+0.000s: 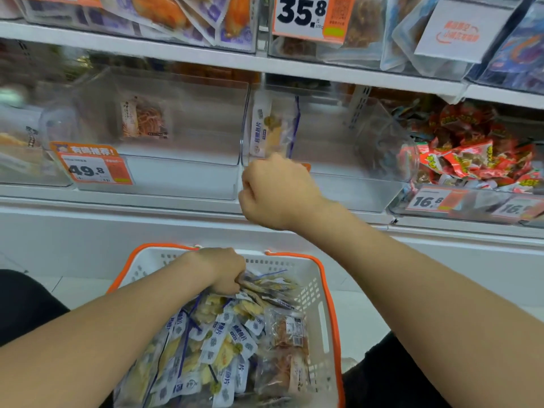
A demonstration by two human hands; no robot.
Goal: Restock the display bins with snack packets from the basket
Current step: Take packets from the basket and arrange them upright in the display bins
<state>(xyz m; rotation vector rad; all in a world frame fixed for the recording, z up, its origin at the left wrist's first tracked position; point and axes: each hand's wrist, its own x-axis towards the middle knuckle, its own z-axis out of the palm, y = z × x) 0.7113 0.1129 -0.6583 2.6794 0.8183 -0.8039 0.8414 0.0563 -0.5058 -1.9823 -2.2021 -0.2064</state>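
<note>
A white basket with an orange rim (323, 293) sits low in front of me, full of several white-and-blue snack packets (212, 346). My left hand (223, 272) is down in the basket and grips a bunch of those packets at the far side. My right hand (276, 192) is raised to the front of a clear display bin (347, 160) on the middle shelf and holds a white-and-blue packet (272, 128) upright at the bin's left end. The clear bin to its left (188, 134) holds one brown snack packet (144, 119).
Orange price tags read 49.8 (91, 167), 35.8 (306, 16) and 16.8 (432, 200). A bin of red wrapped snacks (477, 154) stands at the right. The upper shelf carries more clear bins with packets. Brown snack packets (290, 328) lie in the basket's right side.
</note>
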